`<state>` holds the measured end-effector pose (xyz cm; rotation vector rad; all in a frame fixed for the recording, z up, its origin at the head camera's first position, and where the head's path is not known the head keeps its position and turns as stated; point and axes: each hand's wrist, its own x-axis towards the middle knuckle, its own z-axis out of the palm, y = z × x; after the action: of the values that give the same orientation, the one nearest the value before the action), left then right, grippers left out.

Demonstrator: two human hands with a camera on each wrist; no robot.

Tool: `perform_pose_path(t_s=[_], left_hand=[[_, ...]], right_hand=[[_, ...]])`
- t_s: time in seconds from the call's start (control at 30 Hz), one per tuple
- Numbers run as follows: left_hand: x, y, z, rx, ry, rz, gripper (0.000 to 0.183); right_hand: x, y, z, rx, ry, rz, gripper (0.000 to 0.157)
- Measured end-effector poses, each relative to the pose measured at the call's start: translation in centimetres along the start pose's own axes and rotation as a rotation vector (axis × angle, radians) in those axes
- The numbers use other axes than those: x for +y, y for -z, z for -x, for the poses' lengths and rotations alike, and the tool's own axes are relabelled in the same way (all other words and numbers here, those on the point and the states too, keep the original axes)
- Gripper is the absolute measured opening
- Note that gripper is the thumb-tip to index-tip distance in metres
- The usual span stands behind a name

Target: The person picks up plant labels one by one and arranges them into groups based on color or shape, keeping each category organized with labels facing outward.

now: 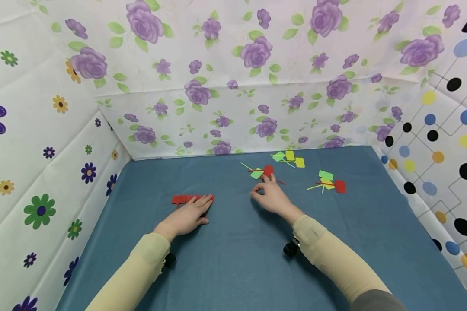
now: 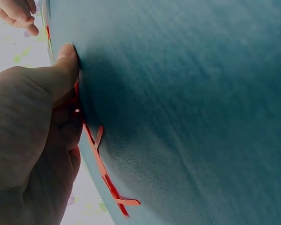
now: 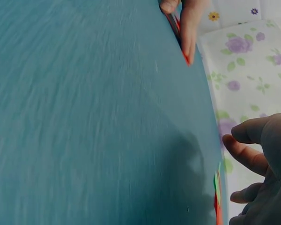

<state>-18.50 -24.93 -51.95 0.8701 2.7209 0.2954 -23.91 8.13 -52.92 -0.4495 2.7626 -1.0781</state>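
Pale sleeves (image 1: pixel 128 272) lead down: our left hand (image 1: pixel 184 217) lies straight-fingered over red tags (image 1: pixel 179 199), left of the bench's (image 1: pixel 225 276) middle; our right hand (image 1: pixel 271 196), loosely bent, apparently holds nothing beside mixed tags (image 1: pixel 257 174) nearer the far edge. We judge them light, bendy, best pinched by the rim.

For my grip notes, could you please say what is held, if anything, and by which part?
Nothing appears held: the left hand rests on red tags; the right hand pinches nothing visible.

No lettering can be read; no numbers or signs either.
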Motion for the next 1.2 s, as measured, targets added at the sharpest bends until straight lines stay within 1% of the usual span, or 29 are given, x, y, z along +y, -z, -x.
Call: perform_pose_path(t_s=[0.23, 0.37, 0.63, 0.87, 1.0, 1.2], left_hand=[[-0.3, -0.1, 0.0, -0.006, 0.019, 0.007, 0.075], [-0.3, -0.1, 0.0, 0.002, 0.014, 0.021, 0.075], [-0.3, -0.1, 0.1, 0.006, 0.01, 0.036, 0.075], [-0.4, -0.1, 0.1, 0.01, 0.014, 0.039, 0.075], [-0.4, -0.1, 0.1, 0.007, 0.012, 0.033, 0.076], [-0.5, -0.1, 0.1, 0.004, -0.001, 0.02, 0.075]], right_hand=[[1.8, 2.1, 0.9, 0.03, -0.014, 0.015, 0.022], [2.8, 3.2, 1.4, 0.049, -0.029, 0.023, 0.024], [4.6, 4.5, 1.5, 0.088, -0.06, 0.039, 0.025], [5.3, 4.6, 0.2, 0.124, -0.103, 0.092, 0.026], [4.9, 4.3, -0.8, 0.142, -0.144, 0.128, 0.028], [4.0, 3.8, -2.6, 0.158, -0.213, 0.195, 0.041]])
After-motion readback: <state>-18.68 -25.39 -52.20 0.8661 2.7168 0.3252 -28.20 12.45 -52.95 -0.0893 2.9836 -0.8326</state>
